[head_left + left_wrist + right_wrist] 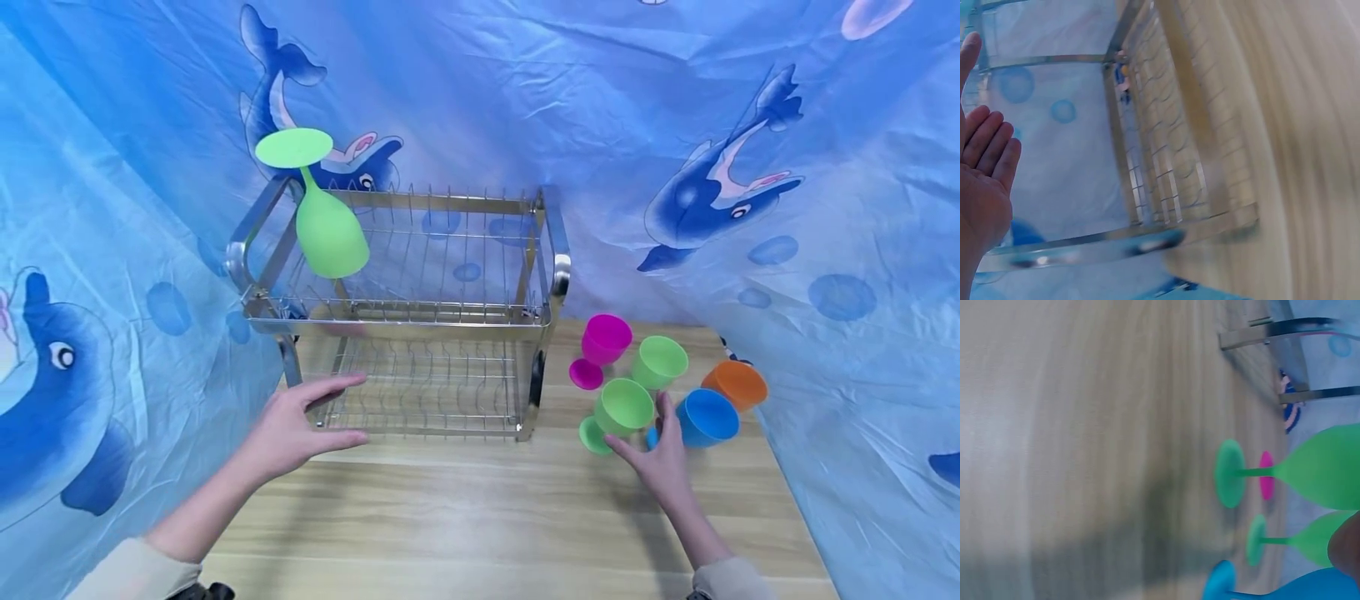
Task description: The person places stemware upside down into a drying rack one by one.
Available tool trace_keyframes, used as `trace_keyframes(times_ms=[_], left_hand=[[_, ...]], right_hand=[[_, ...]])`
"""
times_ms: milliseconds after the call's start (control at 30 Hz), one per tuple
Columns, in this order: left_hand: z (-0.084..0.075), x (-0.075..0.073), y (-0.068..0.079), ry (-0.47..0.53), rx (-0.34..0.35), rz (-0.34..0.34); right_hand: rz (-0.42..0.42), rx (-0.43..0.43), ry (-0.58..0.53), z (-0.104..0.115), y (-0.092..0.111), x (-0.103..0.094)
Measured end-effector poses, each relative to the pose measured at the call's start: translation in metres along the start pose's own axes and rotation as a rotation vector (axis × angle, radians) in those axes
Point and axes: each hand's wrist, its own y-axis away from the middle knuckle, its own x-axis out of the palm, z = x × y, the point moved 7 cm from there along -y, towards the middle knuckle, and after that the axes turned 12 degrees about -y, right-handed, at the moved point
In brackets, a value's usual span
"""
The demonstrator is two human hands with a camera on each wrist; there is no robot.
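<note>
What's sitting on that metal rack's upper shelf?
One green goblet, upside down near the left end of the metal rack's upper shelf, its base facing up. The inside of its bowl is out of sight, and its body covers whatever lies directly behind it.

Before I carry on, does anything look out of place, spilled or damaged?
Nothing looks spilled or damaged. The only mild oddity: one green goblet sits upside down on the metal rack, while the blue goblet and pink goblet stand upright on the table. That suits draining, so it may be deliberate.
</note>
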Motion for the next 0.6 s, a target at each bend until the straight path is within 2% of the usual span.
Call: trace_keyframes(times_ms=[133,267,400,600], left_hand=[[0.006,0.02,-0.003,0.063,-0.011,0.04],[0.01,0.034,-0.006,0.091,-0.016,0.059],[0.014,0.043,-0.007,0.104,-0.04,0.083],[0.015,0.051,-0.008,0.136,-0.065,0.104]], right_hand=[[-0.025,-0.004,-0.032,-0.013,0.003,0.002],[-0.052,0.022,-0.061,-0.021,0.003,0.004],[-0.09,0.056,-0.083,-0.022,0.001,0.005],[-0.134,0.047,-0.12,-0.015,-0.007,0.008]])
